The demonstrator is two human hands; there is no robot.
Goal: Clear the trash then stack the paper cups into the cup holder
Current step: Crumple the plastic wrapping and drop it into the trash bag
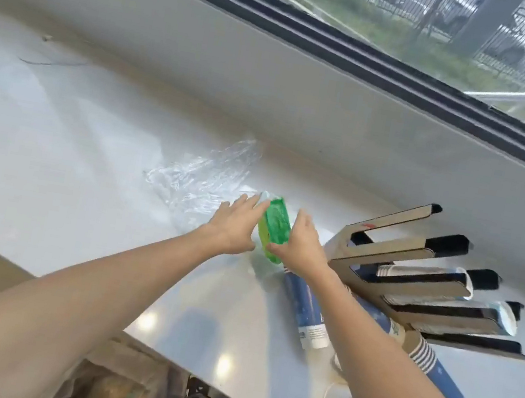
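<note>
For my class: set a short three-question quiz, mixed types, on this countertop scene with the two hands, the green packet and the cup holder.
1. True or false: both hands touch the green packet.
2. Multiple choice: the clear plastic wrap lies A) inside the cup holder; B) on the counter, beyond the left hand; C) under the right hand.
3. Fill in: the long blue sleeve of paper cups lies on its ____ on the counter.

Key: 1 true. 2 B. 3 side.
</note>
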